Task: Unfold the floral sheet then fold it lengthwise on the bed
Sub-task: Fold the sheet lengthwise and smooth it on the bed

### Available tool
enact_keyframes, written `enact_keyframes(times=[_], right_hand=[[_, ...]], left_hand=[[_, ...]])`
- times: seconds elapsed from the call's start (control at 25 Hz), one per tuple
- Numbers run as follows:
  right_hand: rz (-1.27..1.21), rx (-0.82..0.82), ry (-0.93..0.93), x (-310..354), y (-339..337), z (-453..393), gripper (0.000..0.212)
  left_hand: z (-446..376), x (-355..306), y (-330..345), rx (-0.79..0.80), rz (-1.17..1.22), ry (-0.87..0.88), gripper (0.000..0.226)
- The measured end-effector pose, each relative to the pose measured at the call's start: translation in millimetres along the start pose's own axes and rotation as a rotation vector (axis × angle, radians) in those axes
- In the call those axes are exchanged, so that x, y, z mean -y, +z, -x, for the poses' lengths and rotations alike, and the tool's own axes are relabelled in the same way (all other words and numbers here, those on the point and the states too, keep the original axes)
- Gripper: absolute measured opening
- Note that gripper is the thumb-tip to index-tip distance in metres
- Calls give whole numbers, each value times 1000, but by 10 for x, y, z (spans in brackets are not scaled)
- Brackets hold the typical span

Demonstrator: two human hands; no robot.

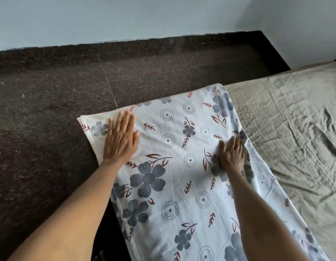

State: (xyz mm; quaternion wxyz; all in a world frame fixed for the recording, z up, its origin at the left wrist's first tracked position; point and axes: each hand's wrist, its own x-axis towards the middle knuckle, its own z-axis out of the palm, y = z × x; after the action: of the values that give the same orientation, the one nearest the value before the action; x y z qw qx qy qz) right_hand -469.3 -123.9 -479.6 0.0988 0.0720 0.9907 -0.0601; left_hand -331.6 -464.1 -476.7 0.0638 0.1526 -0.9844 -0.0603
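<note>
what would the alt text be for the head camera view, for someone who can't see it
A person's left hand and right hand press flat on a white floral sheet folded into a long strip along the edge of a bed. Wrinkled beige bedding lies to its right, and a dark speckled floor to its left.

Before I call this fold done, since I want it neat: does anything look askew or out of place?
Mostly tidy. The floral sheet lies as a long strip under the flat left hand and right hand, but its left edge overhangs the bed above the dark floor, and it bunches at the right fingertips.
</note>
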Motion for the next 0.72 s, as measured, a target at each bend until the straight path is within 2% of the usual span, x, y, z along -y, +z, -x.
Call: enact_keyframes(times=[0.24, 0.36, 0.44, 0.6, 0.72], right_hand=[[-66, 36, -4, -142, -158, -84, 64], [-118, -74, 231, -529, -194, 79, 55], [-108, -37, 316, -750, -201, 198, 55], [-161, 44, 284, -914, -147, 76, 54], [-208, 132, 217, -1078, -138, -30, 55]], left_hand=[[8, -5, -11, -18, 23, -1, 62], [12, -45, -45, -15, 27, -40, 61], [14, -119, -46, 18, 32, -92, 57], [23, -185, -102, 63, 39, -158, 58], [64, -359, -142, 96, 73, -285, 60]])
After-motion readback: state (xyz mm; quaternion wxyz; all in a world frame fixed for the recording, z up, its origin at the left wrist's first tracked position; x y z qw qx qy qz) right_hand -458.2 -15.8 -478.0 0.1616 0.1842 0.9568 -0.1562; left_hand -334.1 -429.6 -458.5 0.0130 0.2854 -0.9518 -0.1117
